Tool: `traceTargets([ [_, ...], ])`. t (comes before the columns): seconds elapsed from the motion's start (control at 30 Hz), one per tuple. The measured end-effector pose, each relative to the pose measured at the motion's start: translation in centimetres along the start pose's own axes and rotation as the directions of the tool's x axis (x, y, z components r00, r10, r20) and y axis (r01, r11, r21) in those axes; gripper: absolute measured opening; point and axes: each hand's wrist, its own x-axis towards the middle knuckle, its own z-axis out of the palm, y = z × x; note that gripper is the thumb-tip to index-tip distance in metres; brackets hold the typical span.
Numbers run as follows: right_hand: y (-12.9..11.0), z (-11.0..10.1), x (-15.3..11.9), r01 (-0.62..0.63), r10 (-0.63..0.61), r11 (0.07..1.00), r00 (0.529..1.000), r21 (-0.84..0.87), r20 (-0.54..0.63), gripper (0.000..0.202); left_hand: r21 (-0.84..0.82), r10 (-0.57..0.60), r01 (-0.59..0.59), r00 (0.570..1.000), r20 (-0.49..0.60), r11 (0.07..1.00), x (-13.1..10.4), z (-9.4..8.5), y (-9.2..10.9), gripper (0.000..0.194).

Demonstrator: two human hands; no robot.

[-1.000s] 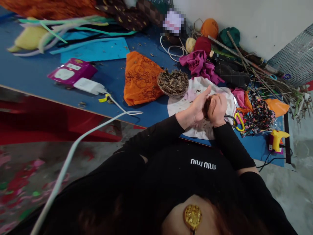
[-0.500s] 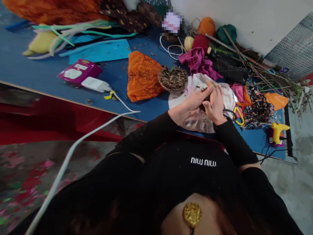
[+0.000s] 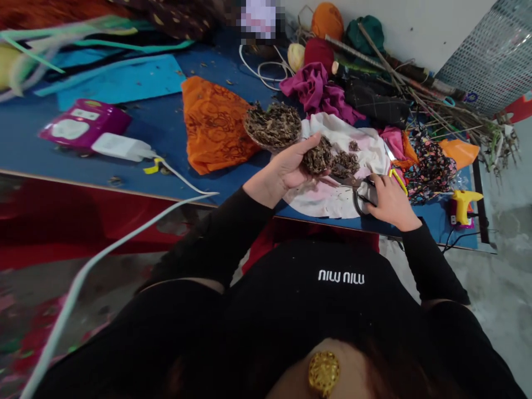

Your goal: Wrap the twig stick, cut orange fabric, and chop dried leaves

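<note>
My left hand (image 3: 293, 166) is closed around a clump of dried brown leaves (image 3: 318, 155), thumb on top. My right hand (image 3: 388, 199) has its fingers curled over the black handles of a pair of scissors (image 3: 358, 194). The scissor blades point left, toward the clump, over a white cloth (image 3: 332, 202). Smaller piles of dried leaves (image 3: 346, 164) lie on that cloth between the two hands. Just beyond my left hand stands a bowl (image 3: 272, 143) heaped with the same dried material, against an orange printed cloth (image 3: 214, 127).
A purple power block (image 3: 85, 127) with a white plug (image 3: 122, 147) sits at left, its cable crossing the table edge. At right are a flowered cloth (image 3: 434, 166) and a yellow glue gun (image 3: 463, 205). Twigs (image 3: 449, 111) and balls of yarn (image 3: 326, 21) lie at the back.
My hands, pressed together around the leaves before, have come apart. The left keeps the clump; the right has moved right and down onto the scissors. The camera view has shifted.
</note>
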Motion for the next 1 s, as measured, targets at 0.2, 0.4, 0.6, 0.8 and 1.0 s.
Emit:
traceTargets([
  [0.2,-0.9,0.0,0.9,0.044,-0.036,0.996,0.995,-0.083,0.09,0.079,-0.022,0.018,-0.019,0.999,-0.049,1.0,1.1,-1.0,-1.3,0.032],
  [0.4,-1.5,-1.5,0.9,-0.074,0.09,0.984,0.991,-0.16,0.099,0.076,-0.047,0.029,-0.031,0.998,-0.052,0.998,1.3,-1.9,-1.9,0.031],
  [0.6,-1.4,-3.9,1.6,-0.068,0.099,0.98,0.981,-0.184,0.167,0.061,-0.033,0.035,-0.038,0.997,-0.064,0.999,0.5,-1.4,-1.6,0.031],
  [0.8,2.3,-4.9,0.4,-0.162,0.162,0.987,0.966,-0.014,0.202,0.055,-0.021,0.034,-0.035,0.997,-0.066,0.999,-0.6,-1.3,-0.5,0.026],
  [1.0,5.2,-3.6,-1.2,-0.191,0.128,0.893,0.976,0.406,0.178,0.063,0.068,0.144,-0.146,0.989,0.036,0.987,-0.4,-0.5,-0.3,0.036],
])
